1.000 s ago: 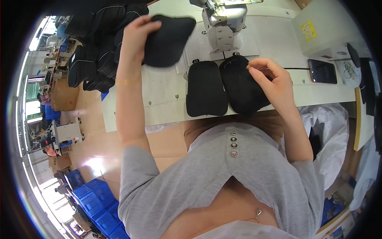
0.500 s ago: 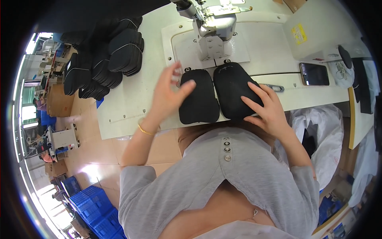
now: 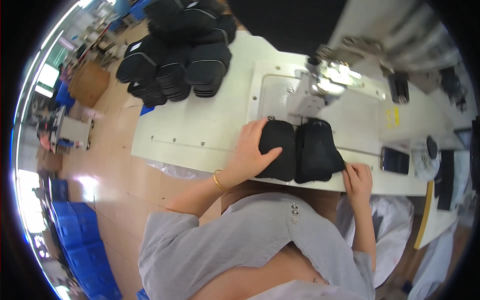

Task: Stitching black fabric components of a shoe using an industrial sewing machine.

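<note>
Two rounded black fabric pads lie side by side at the table's front edge, below the sewing machine (image 3: 312, 92). Across the edge of the left pad (image 3: 281, 150) rests my left hand (image 3: 250, 152), fingers stretched along its side and thumb spread over its top. My right hand (image 3: 359, 181) pinches the lower right corner of the right pad (image 3: 315, 152), drawing that corner out to the side. A narrow gap separates the pads near the machine's needle area. The undersides of both pads are hidden.
Stacks of tied black pads (image 3: 207, 70) stand at the table's far left. A phone (image 3: 395, 160) lies to the right, near a machine housing (image 3: 400, 117). White plastic bags (image 3: 390, 225) hang below the front edge. Blue crates (image 3: 80, 235) sit on the floor at left.
My left hand has come down onto the left pad. My right hand has slid from the right pad's top to its lower right corner, pulling it outward. The view has shifted.
</note>
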Tool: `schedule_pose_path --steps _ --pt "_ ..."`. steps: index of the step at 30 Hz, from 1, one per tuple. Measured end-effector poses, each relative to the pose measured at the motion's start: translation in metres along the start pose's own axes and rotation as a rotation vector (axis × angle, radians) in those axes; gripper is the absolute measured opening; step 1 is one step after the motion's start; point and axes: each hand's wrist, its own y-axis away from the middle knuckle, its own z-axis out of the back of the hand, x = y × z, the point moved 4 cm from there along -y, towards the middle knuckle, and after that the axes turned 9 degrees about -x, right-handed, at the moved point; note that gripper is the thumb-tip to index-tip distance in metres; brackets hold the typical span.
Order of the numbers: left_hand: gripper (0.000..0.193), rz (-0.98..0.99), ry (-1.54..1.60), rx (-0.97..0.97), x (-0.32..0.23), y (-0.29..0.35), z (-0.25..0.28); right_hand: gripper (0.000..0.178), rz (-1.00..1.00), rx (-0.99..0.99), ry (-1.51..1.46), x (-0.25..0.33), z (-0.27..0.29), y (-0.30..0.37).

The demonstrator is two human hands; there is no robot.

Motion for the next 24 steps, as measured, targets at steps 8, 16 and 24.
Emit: schedule_pose_path --steps 8,16,24 --pt "0.074 -0.008 0.015 -0.086 0.0 0.004 0.004 0.019 -0.085 -0.104 0.031 -0.045 -0.01 -0.06" --pt "0.074 0.002 0.001 -0.088 0.004 0.002 0.0 0.03 0.082 -0.247 -0.361 -0.058 -0.118 -0.196" --pt "0.075 0.023 0.025 -0.106 -0.001 0.007 0.003 0.038 -0.185 -0.105 -0.205 -0.032 -0.075 -0.146"
